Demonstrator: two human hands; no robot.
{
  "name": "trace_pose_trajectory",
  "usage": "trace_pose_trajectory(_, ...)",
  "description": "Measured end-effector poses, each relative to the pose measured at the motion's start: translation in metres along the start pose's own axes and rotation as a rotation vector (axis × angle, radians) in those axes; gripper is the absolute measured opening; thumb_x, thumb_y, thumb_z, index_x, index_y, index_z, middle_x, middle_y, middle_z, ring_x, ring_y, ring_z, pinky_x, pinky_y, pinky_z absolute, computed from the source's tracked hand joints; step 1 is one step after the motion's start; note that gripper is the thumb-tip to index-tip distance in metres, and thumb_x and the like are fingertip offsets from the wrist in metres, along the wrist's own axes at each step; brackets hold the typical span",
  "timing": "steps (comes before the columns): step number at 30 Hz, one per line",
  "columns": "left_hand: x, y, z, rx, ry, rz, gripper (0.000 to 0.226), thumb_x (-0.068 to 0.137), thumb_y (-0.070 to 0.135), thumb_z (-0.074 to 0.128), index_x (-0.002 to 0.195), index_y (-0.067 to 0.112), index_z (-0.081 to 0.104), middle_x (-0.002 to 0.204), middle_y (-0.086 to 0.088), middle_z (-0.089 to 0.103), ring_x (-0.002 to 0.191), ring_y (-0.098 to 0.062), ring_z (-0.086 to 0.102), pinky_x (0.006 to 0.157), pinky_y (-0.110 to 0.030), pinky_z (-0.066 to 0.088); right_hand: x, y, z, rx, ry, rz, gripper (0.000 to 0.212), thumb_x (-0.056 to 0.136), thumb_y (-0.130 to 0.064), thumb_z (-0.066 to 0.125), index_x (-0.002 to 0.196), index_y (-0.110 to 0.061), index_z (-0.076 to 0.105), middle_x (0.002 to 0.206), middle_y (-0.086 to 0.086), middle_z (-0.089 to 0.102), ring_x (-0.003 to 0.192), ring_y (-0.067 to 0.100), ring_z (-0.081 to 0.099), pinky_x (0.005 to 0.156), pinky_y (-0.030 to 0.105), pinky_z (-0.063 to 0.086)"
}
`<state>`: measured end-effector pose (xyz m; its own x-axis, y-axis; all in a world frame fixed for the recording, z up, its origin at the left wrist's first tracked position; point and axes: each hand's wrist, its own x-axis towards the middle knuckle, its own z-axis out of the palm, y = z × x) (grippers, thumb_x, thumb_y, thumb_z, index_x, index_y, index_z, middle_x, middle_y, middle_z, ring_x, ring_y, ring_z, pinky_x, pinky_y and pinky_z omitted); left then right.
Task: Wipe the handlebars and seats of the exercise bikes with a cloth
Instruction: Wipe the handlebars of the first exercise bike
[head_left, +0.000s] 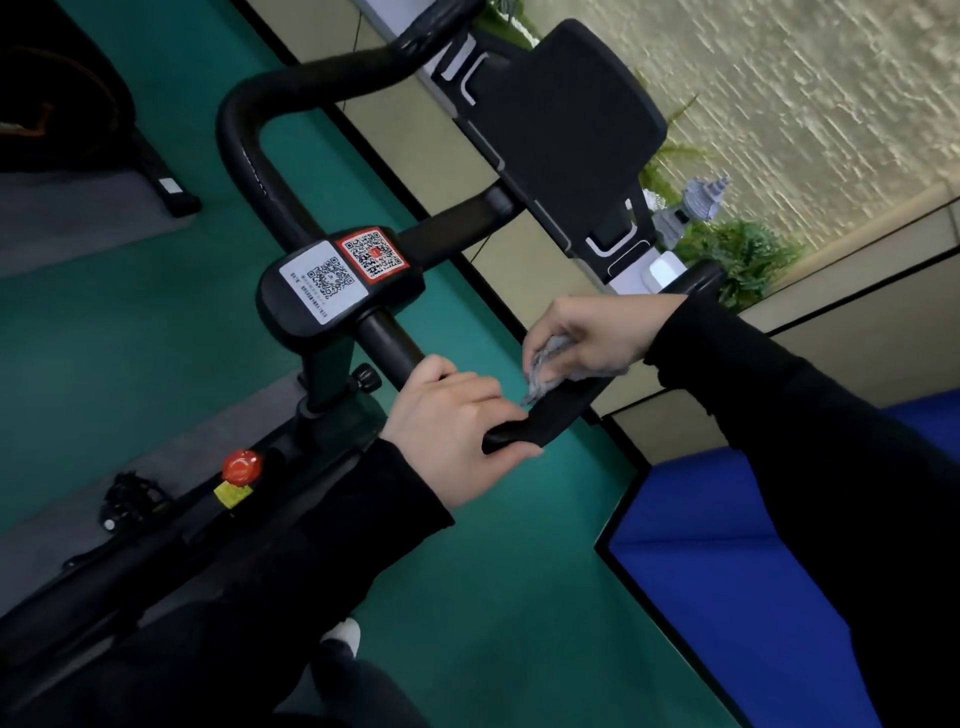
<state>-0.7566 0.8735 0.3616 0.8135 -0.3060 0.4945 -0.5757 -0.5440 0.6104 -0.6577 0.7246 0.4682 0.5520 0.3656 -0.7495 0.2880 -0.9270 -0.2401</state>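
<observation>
Two hands meet on the near arm of the handlebar (389, 343), below and right of the QR-sticker block (337, 280) at the bar's centre. Seen from the head camera, the left hand (457, 431) is wrapped round the bar just past that block. Its fingers curl over the top and its thumb is tucked underneath, gripping it. The right hand (597, 332) sits just beyond, farther from the block. Its fingers are bunched round a crumpled grey cloth (545, 364), which it pinches and presses onto the flat black end of the bar. The cloth and the left fingertips lie just beside each other. Both arms wear black sleeves.

The handlebar's other arm loops up and left of the block. Above and right of the block stands a black screen panel (561, 130) with white trim. Below and left of it, on the bike frame, are a red knob (241, 465) and a yellow label (234, 493), with a pedal (124, 504) farther left. Green floor (467, 597) lies beneath, and a blue surface (727, 545) lies to the block's lower right.
</observation>
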Motion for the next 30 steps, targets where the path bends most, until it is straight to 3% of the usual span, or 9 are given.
trace_pose_trajectory(4, 0.000, 0.000, 0.000, 0.005, -0.002, 0.008, 0.027, 0.072, 0.049, 0.068, 0.078, 0.024, 0.076, 0.065, 0.009, 0.064, 0.059, -0.015, 0.061, 0.072, -0.028, 0.031, 0.000, -0.006, 0.010, -0.054, -0.019, -0.093, 0.008, 0.090, -0.005, 0.062, 0.095, -0.006, 0.068, 0.092, 0.015, 0.069, 0.068, 0.008, 0.059, 0.060, 0.016, 0.046)
trace_pose_trajectory(7, 0.000, 0.002, -0.001, 0.004, -0.017, -0.009, 0.026, 0.073, 0.049, 0.068, 0.078, 0.025, 0.076, 0.064, 0.009, 0.063, 0.059, -0.014, 0.061, 0.073, -0.027, 0.030, -0.008, 0.006, 0.004, -0.181, 0.096, -0.064, 0.011, 0.090, -0.011, 0.064, 0.099, -0.009, 0.070, 0.099, 0.009, 0.070, 0.089, 0.021, 0.064, 0.081, 0.030, 0.050)
trace_pose_trajectory(9, 0.000, 0.003, -0.002, 0.013, -0.038, -0.022, 0.026, 0.073, 0.049, 0.067, 0.078, 0.025, 0.075, 0.065, 0.010, 0.063, 0.059, -0.014, 0.061, 0.073, -0.028, 0.029, -0.016, 0.016, 0.005, -0.228, 0.213, -0.034, 0.012, 0.091, -0.011, 0.063, 0.100, -0.009, 0.070, 0.101, 0.005, 0.069, 0.095, 0.020, 0.063, 0.086, 0.029, 0.048)
trace_pose_trajectory(12, 0.003, 0.006, -0.004, 0.034, -0.081, -0.045, 0.029, 0.074, 0.052, 0.063, 0.078, 0.025, 0.074, 0.067, 0.010, 0.064, 0.062, -0.014, 0.061, 0.073, -0.029, 0.030, -0.028, 0.028, 0.025, -0.174, 0.494, -0.076, 0.012, 0.090, -0.007, 0.063, 0.099, -0.006, 0.071, 0.101, 0.005, 0.068, 0.096, 0.021, 0.062, 0.086, 0.025, 0.045)
trace_pose_trajectory(15, 0.009, 0.011, -0.004, 0.044, -0.127, -0.105, 0.040, 0.078, 0.060, 0.050, 0.082, 0.028, 0.072, 0.070, 0.012, 0.066, 0.067, -0.011, 0.063, 0.076, -0.032, 0.036, -0.036, 0.038, 0.066, -0.005, 0.891, -0.153, 0.013, 0.086, -0.002, 0.067, 0.097, -0.005, 0.073, 0.099, 0.005, 0.068, 0.096, 0.018, 0.062, 0.089, 0.025, 0.046)
trace_pose_trajectory(17, 0.017, 0.013, -0.003, 0.052, -0.152, -0.124, 0.037, 0.081, 0.056, 0.052, 0.087, 0.026, 0.073, 0.076, 0.011, 0.068, 0.073, -0.013, 0.065, 0.077, -0.035, 0.042, -0.035, 0.041, 0.096, 0.146, 1.168, -0.164, 0.017, 0.083, 0.001, 0.069, 0.098, -0.007, 0.073, 0.101, 0.001, 0.068, 0.100, 0.016, 0.060, 0.092, 0.023, 0.046)
trace_pose_trajectory(23, 0.038, 0.018, 0.015, 0.047, -0.240, -0.048, 0.036, 0.088, 0.044, 0.059, 0.113, 0.019, 0.066, 0.100, 0.002, 0.067, 0.091, -0.020, 0.062, 0.081, -0.037, 0.045, 0.004, 0.024, 0.156, 0.408, 1.781, 0.069, 0.028, 0.080, 0.011, 0.067, 0.105, -0.001, 0.071, 0.108, 0.006, 0.063, 0.103, 0.020, 0.059, 0.094, 0.025, 0.047)
trace_pose_trajectory(26, 0.042, 0.020, 0.020, 0.021, -0.226, -0.041, 0.032, 0.084, 0.035, 0.066, 0.107, 0.013, 0.068, 0.091, -0.001, 0.068, 0.082, -0.025, 0.064, 0.071, -0.038, 0.050, 0.015, 0.015, 0.159, 0.526, 1.954, 0.157, 0.025, 0.081, 0.008, 0.068, 0.104, -0.002, 0.071, 0.102, 0.003, 0.063, 0.094, 0.020, 0.061, 0.089, 0.023, 0.049)
trace_pose_trajectory(30, 0.041, 0.017, 0.022, 0.014, -0.197, -0.048, 0.029, 0.080, 0.035, 0.064, 0.100, 0.014, 0.071, 0.081, 0.002, 0.066, 0.069, -0.023, 0.065, 0.060, -0.034, 0.051, 0.018, 0.004, 0.163, 0.580, 1.979, 0.169, 0.024, 0.081, 0.005, 0.067, 0.104, -0.003, 0.071, 0.097, 0.003, 0.062, 0.091, 0.017, 0.061, 0.086, 0.020, 0.049)
